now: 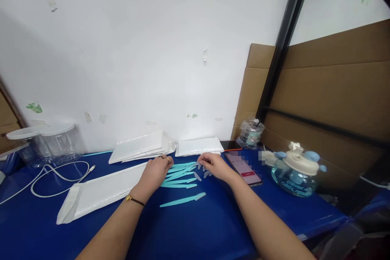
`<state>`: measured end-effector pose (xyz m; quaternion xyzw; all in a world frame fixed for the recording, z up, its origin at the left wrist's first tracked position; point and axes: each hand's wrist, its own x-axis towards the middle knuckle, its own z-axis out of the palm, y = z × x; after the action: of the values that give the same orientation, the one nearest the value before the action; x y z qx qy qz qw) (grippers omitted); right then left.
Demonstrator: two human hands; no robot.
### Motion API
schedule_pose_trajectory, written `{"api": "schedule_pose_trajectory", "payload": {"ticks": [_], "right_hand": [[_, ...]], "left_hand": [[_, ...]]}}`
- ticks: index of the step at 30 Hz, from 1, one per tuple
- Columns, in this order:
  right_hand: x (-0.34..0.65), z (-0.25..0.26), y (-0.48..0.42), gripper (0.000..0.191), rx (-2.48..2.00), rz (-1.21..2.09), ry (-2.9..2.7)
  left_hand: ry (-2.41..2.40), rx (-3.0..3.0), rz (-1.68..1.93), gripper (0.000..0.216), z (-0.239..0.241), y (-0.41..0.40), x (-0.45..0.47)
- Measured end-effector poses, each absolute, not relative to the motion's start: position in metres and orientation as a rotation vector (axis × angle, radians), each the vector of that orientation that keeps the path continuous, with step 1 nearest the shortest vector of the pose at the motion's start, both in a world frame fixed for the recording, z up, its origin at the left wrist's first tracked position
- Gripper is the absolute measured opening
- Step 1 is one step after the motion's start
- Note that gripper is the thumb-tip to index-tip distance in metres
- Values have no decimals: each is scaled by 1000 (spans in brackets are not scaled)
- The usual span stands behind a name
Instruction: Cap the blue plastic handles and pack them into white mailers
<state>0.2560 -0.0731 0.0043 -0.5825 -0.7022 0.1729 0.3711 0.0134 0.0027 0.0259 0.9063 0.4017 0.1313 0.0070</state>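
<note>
Several teal eyebrow razors (pixel 179 181) lie fanned out on the blue table, their handles toward my left hand (pixel 157 172). That hand is closed, its fingertips on the handle of the farthest razor. My right hand (pixel 215 165) pinches at the blade end of this razor, where a small translucent blade cap partly shows; the fingers hide the rest. More translucent caps (pixel 198 176) lie loose below and beside my right fingers. One single razor (pixel 183 200) rests apart, nearer to me. A white padded envelope (pixel 106 190) lies under and left of my left wrist.
Stacked white envelopes (pixel 138 146) and another white pile (pixel 199 146) lie by the wall. A lit phone (pixel 243 168), a second phone (pixel 231 145), a wrapped cup (pixel 251 133) and a water bottle (pixel 295 170) stand right. Clear jars (pixel 61 144) and a white cable (pixel 45 195) are left.
</note>
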Motion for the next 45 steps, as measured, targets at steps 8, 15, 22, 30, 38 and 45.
{"api": "schedule_pose_trajectory", "payload": {"ticks": [8,15,22,30,38,45], "right_hand": [[252,4,-74,20,-1438,544,-1781],[250,6,-78,23,-1428,763,-1818],[250,17,-89,20,-1431,942,-2070],[246,2,-79,9,-1678,396,-1998],[237,-1,-80,6,-1799,83,-2151],[238,1,-80,5,-1815,-9,-2225]], "left_hand": [[1180,2804,435,22,29,-2,15],[942,2674,300,22,30,-7,13],[869,2565,42,19,34,-17,7],[1012,2687,207,17,27,-9,11],[1078,2735,193,9,21,-13,19],[1051,2681,229,11,22,-11,18]]}}
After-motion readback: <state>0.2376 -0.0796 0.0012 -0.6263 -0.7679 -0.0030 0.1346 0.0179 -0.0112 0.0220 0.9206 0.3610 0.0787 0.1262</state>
